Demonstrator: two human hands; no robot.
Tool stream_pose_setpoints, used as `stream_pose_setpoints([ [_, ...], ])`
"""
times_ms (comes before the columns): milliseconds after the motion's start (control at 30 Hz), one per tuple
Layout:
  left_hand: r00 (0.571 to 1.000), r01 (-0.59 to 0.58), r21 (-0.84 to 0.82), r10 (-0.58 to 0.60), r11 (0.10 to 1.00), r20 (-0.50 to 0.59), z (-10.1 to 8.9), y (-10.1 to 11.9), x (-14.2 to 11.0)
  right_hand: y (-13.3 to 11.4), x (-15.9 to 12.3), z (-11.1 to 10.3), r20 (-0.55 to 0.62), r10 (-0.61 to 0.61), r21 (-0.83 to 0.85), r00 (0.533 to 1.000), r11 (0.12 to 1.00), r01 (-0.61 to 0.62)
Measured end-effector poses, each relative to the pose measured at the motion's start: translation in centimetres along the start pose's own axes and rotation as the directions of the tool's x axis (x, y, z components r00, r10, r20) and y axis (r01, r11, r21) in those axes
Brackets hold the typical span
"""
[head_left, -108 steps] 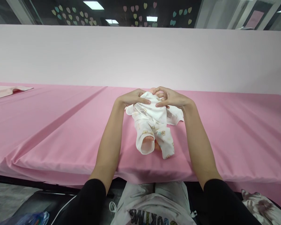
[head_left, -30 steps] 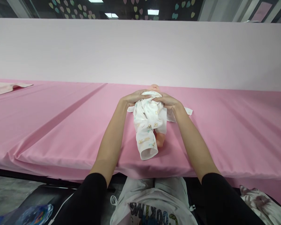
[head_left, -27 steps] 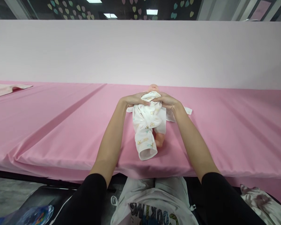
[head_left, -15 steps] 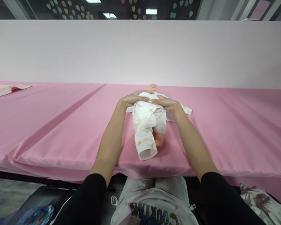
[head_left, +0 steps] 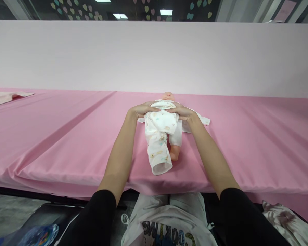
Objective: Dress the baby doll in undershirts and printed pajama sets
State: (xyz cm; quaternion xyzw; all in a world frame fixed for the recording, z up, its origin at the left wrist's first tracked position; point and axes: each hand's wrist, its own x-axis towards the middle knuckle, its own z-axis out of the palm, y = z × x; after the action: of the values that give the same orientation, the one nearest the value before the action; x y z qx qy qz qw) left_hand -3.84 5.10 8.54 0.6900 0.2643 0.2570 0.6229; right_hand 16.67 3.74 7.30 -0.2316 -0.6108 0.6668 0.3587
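A baby doll (head_left: 168, 96) lies on its back, its head toward the wall and a bare foot (head_left: 175, 152) toward me. White baby clothes (head_left: 159, 122) with small bear prints cover its middle, and one leg tube (head_left: 160, 164) ends in a wide cuff. My left hand (head_left: 145, 109) grips the cloth at the doll's waist, thumb on top. From the other side my right hand (head_left: 181, 111) holds the same cloth, its thumb pointing at the left one. Some fingers of both hands are hidden. A plain white sleeve (head_left: 204, 120) sticks out to the right.
The doll rests on a pink-covered table (head_left: 66, 136) with wrinkles in its cover. A pale folded cloth (head_left: 7, 98) lies at the far left. Behind stands a white partition (head_left: 154, 54). Below the edge at right is a stained white cloth (head_left: 287, 218).
The left fingers have drawn back from the doll's chest to its side. The upper part of the printed cloth has shifted and its folds lie differently. The doll stays put.
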Motion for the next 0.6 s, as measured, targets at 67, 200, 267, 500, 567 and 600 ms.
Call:
stream_pose_setpoints([
  [67,1.0,-0.015,-0.016,0.014,1.0,-0.028,0.2,0.1,0.0,-0.1,-0.2,0.0,0.031,0.03,-0.04,0.999,0.999,-0.029],
  [200,0.998,-0.056,0.01,0.056,0.998,0.032,0.8,0.6,-0.3,-0.4,-0.5,-0.2,0.044,0.13,-0.138,0.991,0.983,-0.123],
  [267,0.994,-0.107,0.036,0.106,0.994,0.036,1.1,0.8,-0.6,-0.4,-0.3,-0.2,-0.007,0.108,-0.113,0.994,0.988,-0.108],
  [500,0.988,-0.15,0.037,0.151,0.988,-0.021,1.3,0.7,0.1,0.4,1.4,-0.3,-0.174,0.125,0.171,0.977,0.981,-0.095],
  [567,0.99,-0.128,0.043,0.131,0.991,-0.055,1.0,0.3,0.4,0.5,1.5,-0.1,-0.156,0.135,0.194,0.979,0.976,-0.104],
  [600,0.99,-0.119,0.047,0.122,0.992,-0.074,0.9,0.2,0.5,0.5,1.5,0.1,-0.136,0.133,0.196,0.982,0.975,-0.105],
])
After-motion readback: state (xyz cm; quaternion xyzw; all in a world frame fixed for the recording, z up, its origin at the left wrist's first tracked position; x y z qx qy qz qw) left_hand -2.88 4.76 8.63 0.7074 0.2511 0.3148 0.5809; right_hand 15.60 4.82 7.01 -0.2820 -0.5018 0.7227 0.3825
